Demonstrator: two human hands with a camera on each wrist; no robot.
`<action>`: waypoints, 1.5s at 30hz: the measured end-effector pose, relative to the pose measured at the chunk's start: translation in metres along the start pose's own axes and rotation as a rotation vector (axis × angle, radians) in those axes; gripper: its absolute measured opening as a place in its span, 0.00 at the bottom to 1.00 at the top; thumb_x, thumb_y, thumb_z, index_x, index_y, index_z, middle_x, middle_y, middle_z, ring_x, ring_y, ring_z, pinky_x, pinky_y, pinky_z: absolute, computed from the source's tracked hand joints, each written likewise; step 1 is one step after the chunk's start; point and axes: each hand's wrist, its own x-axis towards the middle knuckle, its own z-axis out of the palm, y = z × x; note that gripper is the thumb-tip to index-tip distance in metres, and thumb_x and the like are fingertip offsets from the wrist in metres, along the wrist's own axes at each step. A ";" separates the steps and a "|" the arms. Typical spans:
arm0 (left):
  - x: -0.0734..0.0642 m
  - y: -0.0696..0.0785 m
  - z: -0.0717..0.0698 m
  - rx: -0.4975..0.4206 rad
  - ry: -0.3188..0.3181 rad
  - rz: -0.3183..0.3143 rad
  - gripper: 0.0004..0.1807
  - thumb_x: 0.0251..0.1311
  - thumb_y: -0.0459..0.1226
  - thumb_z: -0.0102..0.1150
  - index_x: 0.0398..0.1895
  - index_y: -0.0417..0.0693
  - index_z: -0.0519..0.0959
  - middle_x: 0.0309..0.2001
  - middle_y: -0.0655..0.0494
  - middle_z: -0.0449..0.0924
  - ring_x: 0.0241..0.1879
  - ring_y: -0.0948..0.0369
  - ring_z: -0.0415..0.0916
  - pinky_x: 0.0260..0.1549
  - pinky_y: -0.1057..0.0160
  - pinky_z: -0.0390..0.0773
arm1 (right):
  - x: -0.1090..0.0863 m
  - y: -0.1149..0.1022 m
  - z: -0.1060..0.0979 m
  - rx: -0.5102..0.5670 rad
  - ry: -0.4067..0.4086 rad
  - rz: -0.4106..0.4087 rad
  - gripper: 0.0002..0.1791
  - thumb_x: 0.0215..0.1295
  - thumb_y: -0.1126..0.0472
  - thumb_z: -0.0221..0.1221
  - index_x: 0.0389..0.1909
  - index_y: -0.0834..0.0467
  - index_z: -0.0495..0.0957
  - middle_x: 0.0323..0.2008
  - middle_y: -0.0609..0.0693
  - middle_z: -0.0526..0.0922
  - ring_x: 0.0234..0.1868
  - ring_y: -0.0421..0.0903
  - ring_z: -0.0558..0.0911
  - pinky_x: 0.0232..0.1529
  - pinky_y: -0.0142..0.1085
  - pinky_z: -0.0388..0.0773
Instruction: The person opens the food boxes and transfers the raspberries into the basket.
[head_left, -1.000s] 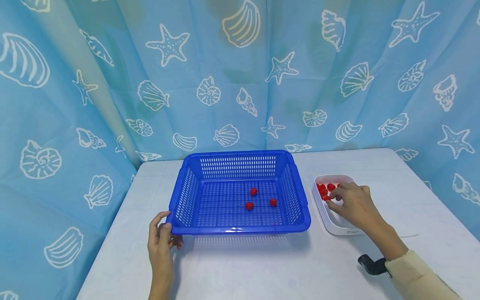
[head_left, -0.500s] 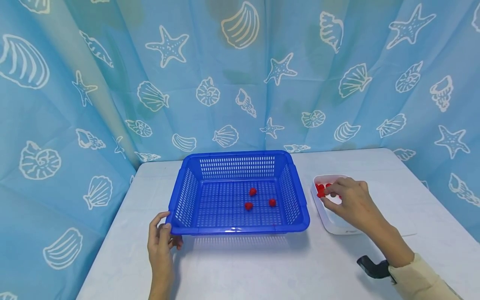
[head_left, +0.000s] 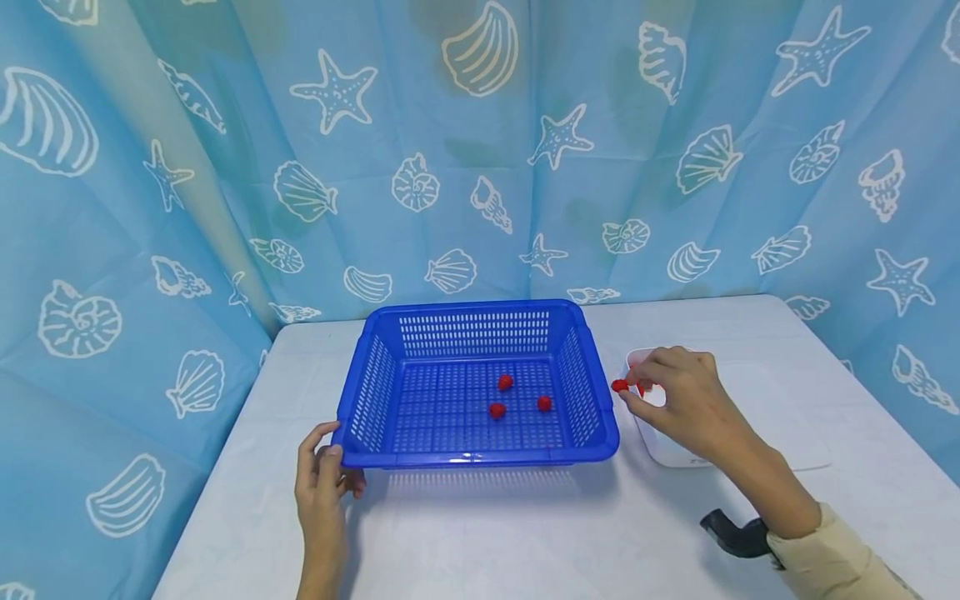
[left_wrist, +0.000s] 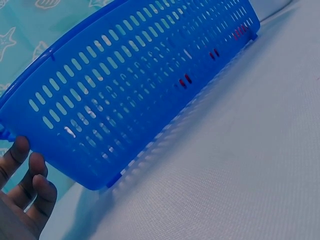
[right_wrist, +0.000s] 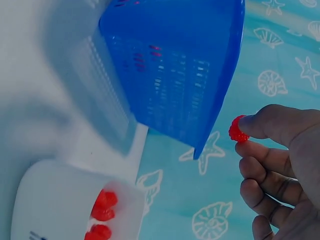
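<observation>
Between thumb and index fingertip my right hand (head_left: 678, 398) pinches a small bumpy red raspberry (right_wrist: 238, 129). In the head view it hovers between the white container (head_left: 660, 450) and the right rim of the blue plastic basket (head_left: 472, 460). My left hand (head_left: 322, 479) grips the basket's front left corner, thumb on the rim and fingers curled beneath. Three similar red raspberries (head_left: 544, 403) lie on the basket's slotted floor. More raspberries (right_wrist: 104, 205) sit inside the white container, mostly hidden behind my right hand in the head view.
A white cloth covers the table (head_left: 480, 542). Behind it hangs a blue shell-print curtain (head_left: 450, 208). Beside the container lies a flat translucent lid-like sheet (head_left: 780, 417). A black curved piece (head_left: 735, 533) sticks out at my right wrist, next to the beige sleeve (head_left: 825, 554).
My right hand has picked a raspberry out of the white container and moved left with it, toward the basket. My left hand has stayed at the basket's corner.
</observation>
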 end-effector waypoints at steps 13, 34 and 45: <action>0.000 0.001 0.000 -0.009 -0.001 -0.011 0.20 0.66 0.51 0.43 0.59 0.60 0.66 0.32 0.47 0.72 0.21 0.54 0.71 0.17 0.61 0.72 | 0.005 -0.023 0.005 0.035 -0.067 -0.017 0.11 0.48 0.53 0.69 0.32 0.51 0.83 0.30 0.42 0.76 0.40 0.44 0.73 0.44 0.47 0.59; 0.004 -0.018 -0.002 0.005 -0.005 0.017 0.24 0.65 0.55 0.42 0.61 0.59 0.64 0.32 0.47 0.72 0.21 0.54 0.71 0.15 0.60 0.70 | 0.004 -0.040 0.017 0.020 -0.089 -0.054 0.11 0.47 0.49 0.68 0.32 0.48 0.82 0.33 0.42 0.77 0.41 0.43 0.72 0.41 0.42 0.62; 0.000 0.003 0.000 -0.015 -0.005 -0.002 0.19 0.67 0.51 0.43 0.59 0.62 0.66 0.31 0.48 0.72 0.21 0.54 0.71 0.17 0.61 0.72 | 0.005 -0.033 0.012 0.021 -0.079 -0.042 0.12 0.48 0.52 0.67 0.34 0.50 0.82 0.33 0.43 0.78 0.41 0.43 0.73 0.43 0.45 0.61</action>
